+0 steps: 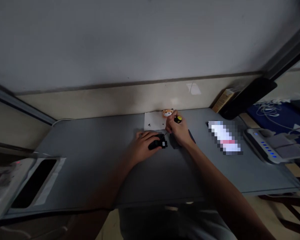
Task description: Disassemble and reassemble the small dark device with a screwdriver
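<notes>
My left hand (144,146) is closed around a small black device (157,143) that lies on the grey desk, its exact kind unclear. My right hand (178,129) grips a screwdriver (178,119) with a black and yellow handle. The screwdriver's thin shaft slants down to the left, and its tip is at the device's upper right edge. Behind the hands is a white sheet of paper (152,120) with a few tiny dark pieces, probably screws, on it. An orange and white animal-faced item (167,113) sits at the paper's back right. Under my right wrist lies a dark flat piece (174,142), partly hidden.
A lit phone (225,137) lies on the right of the desk (90,143), beside a white charging station (270,146) with blue lights. A black long object (250,98) leans at the back right. At the left edge lies a dark phone-like slab (35,183).
</notes>
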Tool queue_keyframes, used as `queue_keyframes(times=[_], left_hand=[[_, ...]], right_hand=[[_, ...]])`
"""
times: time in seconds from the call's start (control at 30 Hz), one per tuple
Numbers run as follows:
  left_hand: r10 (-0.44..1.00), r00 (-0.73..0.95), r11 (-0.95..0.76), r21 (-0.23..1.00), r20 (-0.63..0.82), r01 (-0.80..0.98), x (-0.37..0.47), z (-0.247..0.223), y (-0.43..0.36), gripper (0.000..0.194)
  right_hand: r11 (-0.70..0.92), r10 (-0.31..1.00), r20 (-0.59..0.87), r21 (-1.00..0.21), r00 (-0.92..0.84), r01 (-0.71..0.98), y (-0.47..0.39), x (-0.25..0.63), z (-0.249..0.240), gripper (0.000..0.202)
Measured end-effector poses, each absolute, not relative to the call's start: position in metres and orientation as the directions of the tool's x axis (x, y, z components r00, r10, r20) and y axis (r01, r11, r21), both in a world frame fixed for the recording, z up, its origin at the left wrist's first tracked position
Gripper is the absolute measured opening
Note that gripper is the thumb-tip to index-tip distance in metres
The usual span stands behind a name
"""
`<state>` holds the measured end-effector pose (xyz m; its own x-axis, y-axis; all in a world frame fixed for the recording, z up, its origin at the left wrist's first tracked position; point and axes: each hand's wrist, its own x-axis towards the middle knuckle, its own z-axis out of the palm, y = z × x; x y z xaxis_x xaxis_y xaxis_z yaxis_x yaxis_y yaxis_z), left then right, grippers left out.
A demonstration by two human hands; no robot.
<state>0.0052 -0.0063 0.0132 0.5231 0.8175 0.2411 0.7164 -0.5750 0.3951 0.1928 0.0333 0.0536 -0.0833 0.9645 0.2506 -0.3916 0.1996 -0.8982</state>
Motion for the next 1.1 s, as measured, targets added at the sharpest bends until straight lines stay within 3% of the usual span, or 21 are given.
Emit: queue_keyframes(times=[0.17, 0.3, 0.47, 0.67, 0.73, 0.97, 1.1], left_hand=[[0.821, 0.517, -0.57, 0.387, 0.241, 0.725, 0.006, 0.013, -0.007, 0.021], [0.821, 0.516, -0.571, 0.385, 0.246, 0.725, 0.006, 0.012, -0.007, 0.02], [0.823, 0.515, -0.566, 0.404, 0.239, 0.718, 0.007, 0.014, -0.006, 0.02], [0.828, 0.512, -0.56, 0.404, 0.229, 0.724, 0.006, 0.014, -0.006, 0.02], [0.825, 0.514, -0.565, 0.399, 0.237, 0.723, 0.006, 0.014, -0.006, 0.02], [0.82, 0.518, -0.571, 0.394, 0.242, 0.72, 0.006, 0.014, -0.005, 0.021], [0.819, 0.516, -0.574, 0.394, 0.253, 0.718, 0.005, 0.013, -0.006, 0.02]], right_hand=[[0.129, 0.97, 0.214, -0.849, -0.111, -0.512, 0.031, 0.187, 0.06, 0.054], [0.105, 0.979, 0.176, -0.861, -0.098, -0.498, 0.029, 0.192, 0.061, 0.055], [0.128, 0.976, 0.18, -0.928, -0.121, -0.351, 0.031, 0.192, 0.054, 0.062], [0.081, 0.978, 0.167, -0.853, -0.123, -0.516, 0.033, 0.189, 0.058, 0.055], [0.067, 0.98, 0.154, -0.85, -0.125, -0.522, 0.033, 0.192, 0.059, 0.05], [0.119, 0.983, 0.164, -0.905, -0.078, -0.409, 0.032, 0.195, 0.058, 0.066], [0.101, 0.981, 0.17, -0.862, -0.095, -0.497, 0.033, 0.192, 0.061, 0.059]])
